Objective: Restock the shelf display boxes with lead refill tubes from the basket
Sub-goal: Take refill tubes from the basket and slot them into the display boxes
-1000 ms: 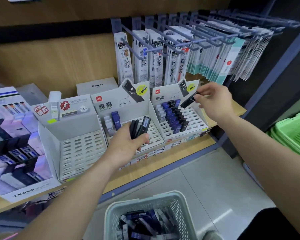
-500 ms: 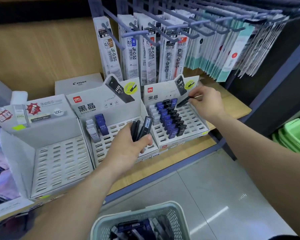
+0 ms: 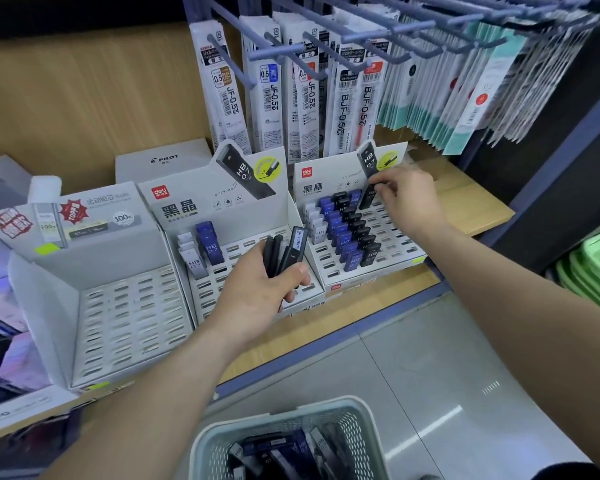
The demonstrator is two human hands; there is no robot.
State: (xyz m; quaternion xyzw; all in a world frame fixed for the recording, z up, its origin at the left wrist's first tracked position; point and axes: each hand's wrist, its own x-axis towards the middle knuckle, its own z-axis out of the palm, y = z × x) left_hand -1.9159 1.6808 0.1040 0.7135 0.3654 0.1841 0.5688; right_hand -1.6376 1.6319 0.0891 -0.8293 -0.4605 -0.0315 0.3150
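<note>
Tube (image 3: 367, 199): black, nearly upright, at the back of the right box (image 3: 400, 239); whether it sits in a slot cannot be told.
Right hand (image 3: 409, 199): thumb and fingertips pinch that tube's top.
Left hand (image 3: 257, 289): clenched round a bunch (image 3: 280, 252) of black tubes, held over the front of the middle box (image 3: 191, 211).
Right box: columns of white, blue and black tubes fill its left half.
Middle box: a few white and blue tubes at its back left.
Left box (image 3: 125, 320): slotted tray.
Shelf (image 3: 347, 315): wooden, carries the three boxes side by side.
Packs (image 3: 272, 98): hang on hooks behind the boxes.
Basket (image 3: 284, 412): below, more tubes lying loose inside.
</note>
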